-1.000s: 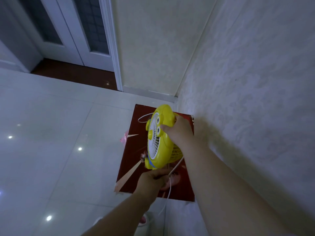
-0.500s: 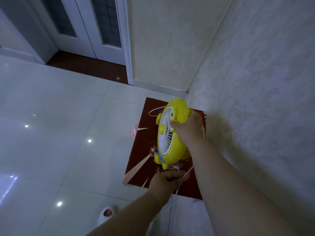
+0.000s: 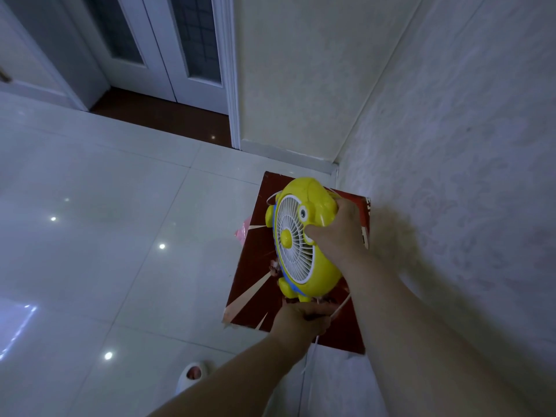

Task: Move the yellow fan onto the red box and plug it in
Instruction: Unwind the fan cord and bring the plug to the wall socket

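The yellow fan, with a white grille and a blue band, is over the red box, which lies on the floor against the right wall. My right hand grips the fan's upper right side, thumb on the grille. My left hand is closed under the fan's base at the box's near edge. The fan's white cord hangs down past my left hand; its plug is out of sight. I cannot tell whether the fan's feet rest on the box.
White glossy floor tiles spread to the left. A white door with glass panes stands at the back. A pink scrap lies by the box's left edge. A white slipper on a foot shows at the bottom.
The fan has turned so its white grille faces more toward me and has dropped closer to the box. Both hands stayed on it.
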Action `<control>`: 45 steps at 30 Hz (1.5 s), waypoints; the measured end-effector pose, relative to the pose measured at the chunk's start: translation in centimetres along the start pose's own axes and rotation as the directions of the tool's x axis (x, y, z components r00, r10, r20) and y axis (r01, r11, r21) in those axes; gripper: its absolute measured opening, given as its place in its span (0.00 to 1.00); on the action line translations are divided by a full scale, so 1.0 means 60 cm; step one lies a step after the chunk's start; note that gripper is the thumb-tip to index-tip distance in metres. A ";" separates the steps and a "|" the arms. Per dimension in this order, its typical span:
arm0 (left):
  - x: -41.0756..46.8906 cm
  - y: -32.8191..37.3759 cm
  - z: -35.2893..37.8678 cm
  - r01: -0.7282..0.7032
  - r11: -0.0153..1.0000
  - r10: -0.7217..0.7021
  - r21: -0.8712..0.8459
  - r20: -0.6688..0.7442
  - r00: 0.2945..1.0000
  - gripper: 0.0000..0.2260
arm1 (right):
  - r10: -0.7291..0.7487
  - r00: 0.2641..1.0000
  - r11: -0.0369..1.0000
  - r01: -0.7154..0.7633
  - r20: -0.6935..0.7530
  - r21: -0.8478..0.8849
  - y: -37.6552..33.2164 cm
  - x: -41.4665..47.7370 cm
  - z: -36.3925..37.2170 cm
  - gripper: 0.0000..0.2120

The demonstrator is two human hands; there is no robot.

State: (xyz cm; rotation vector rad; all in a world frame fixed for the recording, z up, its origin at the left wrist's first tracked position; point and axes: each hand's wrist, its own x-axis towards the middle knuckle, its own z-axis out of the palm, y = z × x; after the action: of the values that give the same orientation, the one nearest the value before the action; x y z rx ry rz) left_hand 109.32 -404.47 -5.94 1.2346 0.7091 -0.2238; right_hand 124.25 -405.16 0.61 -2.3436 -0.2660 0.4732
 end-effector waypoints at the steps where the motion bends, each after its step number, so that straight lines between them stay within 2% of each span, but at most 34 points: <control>1: 0.000 0.001 0.000 -0.004 1.000 0.004 -0.008 0.001 1.000 0.10 | -0.013 1.000 1.000 0.013 0.007 -0.001 -0.003 -0.002 0.003 0.37; 8: 0.003 0.005 -0.007 -0.007 1.000 0.007 -0.006 -0.016 1.000 0.20 | -0.081 0.995 0.991 0.088 0.065 -0.101 -0.023 0.002 0.016 0.36; 12: -0.002 0.019 -0.006 -0.010 0.999 0.010 -0.039 -0.010 1.000 0.15 | -0.097 0.988 0.979 0.117 0.122 -0.167 -0.024 0.012 0.020 0.37; 13: -0.004 0.023 -0.005 -0.008 0.999 0.008 -0.051 -0.008 1.000 0.13 | -0.105 0.986 0.979 0.126 0.130 -0.161 -0.024 0.011 0.021 0.37; 15: -0.004 0.029 -0.005 0.007 0.996 -0.008 -0.094 -0.006 1.000 0.15 | -0.116 0.986 0.992 0.122 0.124 -0.040 -0.018 0.009 0.016 0.35; 16: -0.004 0.032 -0.006 0.012 0.994 -0.013 -0.108 -0.002 1.000 0.17 | -0.114 0.990 0.993 0.110 0.085 0.047 -0.013 0.007 0.012 0.32; 18: -0.005 0.041 -0.008 0.012 0.993 -0.010 -0.120 0.019 1.000 0.18 | -0.064 0.993 0.987 0.077 -0.096 0.138 0.006 0.006 -0.002 0.25; 20: -0.006 0.054 -0.009 0.018 0.985 -0.014 -0.173 0.028 1.000 0.12 | 0.042 0.965 0.997 -0.025 -0.258 0.069 0.038 0.015 -0.019 0.22; 22: -0.005 0.067 -0.010 0.047 0.955 -0.037 -0.293 0.039 0.999 0.09 | 0.189 0.948 0.980 -0.197 -0.257 -0.007 0.076 0.025 -0.031 0.23; 24: -0.002 0.077 -0.011 0.070 0.921 -0.053 -0.383 0.054 0.997 0.09 | 0.427 0.890 0.903 -0.428 -0.157 0.029 0.107 0.034 -0.039 0.23; 26: 0.001 0.088 -0.011 0.072 0.909 -0.045 -0.411 0.075 0.996 0.09 | 0.605 0.796 0.770 -0.594 0.028 0.233 0.129 0.037 -0.042 0.22; 27: 0.003 0.093 -0.011 0.068 0.905 -0.033 -0.420 0.090 0.995 0.09 | 0.633 0.763 0.693 -0.632 0.128 0.346 0.130 0.033 -0.044 0.19; 29: 0.004 0.103 -0.010 0.071 0.898 -0.024 -0.434 0.113 0.993 0.09 | 0.615 0.739 0.573 -0.659 0.276 0.486 0.126 0.025 -0.045 0.16; 31: 0.004 0.107 -0.009 0.078 0.898 -0.031 -0.433 0.114 0.993 0.09 | 0.594 0.732 0.496 -0.659 0.333 0.565 0.115 0.018 -0.049 0.18; 34: 0.003 0.108 -0.012 0.085 0.896 -0.040 -0.436 0.110 0.993 0.10 | 0.556 0.763 0.468 -0.615 0.329 0.635 0.105 0.020 -0.049 0.19; 37: -0.004 0.107 -0.012 0.109 0.901 -0.058 -0.420 0.133 0.989 0.09 | 0.548 0.780 0.443 -0.576 0.301 0.687 0.096 0.025 -0.052 0.16; 39: -0.008 0.108 -0.011 0.120 0.909 -0.059 -0.400 0.162 0.985 0.09 | 0.514 0.791 0.360 -0.549 0.331 0.754 0.088 0.028 -0.057 0.14; 42: -0.014 0.112 -0.017 0.130 0.914 -0.055 -0.385 0.200 0.978 0.09 | 0.458 0.807 0.213 -0.508 0.374 0.835 0.075 0.032 -0.066 0.22; 45: -0.018 0.113 -0.029 0.126 0.921 -0.052 -0.369 0.206 0.977 0.09 | 0.396 0.825 0.007 -0.440 0.402 0.898 0.062 0.036 -0.075 0.23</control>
State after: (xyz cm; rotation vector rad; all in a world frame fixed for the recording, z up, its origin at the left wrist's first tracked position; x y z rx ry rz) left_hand 111.37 -400.79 -0.24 0.7971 0.6066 -0.2633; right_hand 128.28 -409.90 0.51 -0.9542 0.6614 0.6867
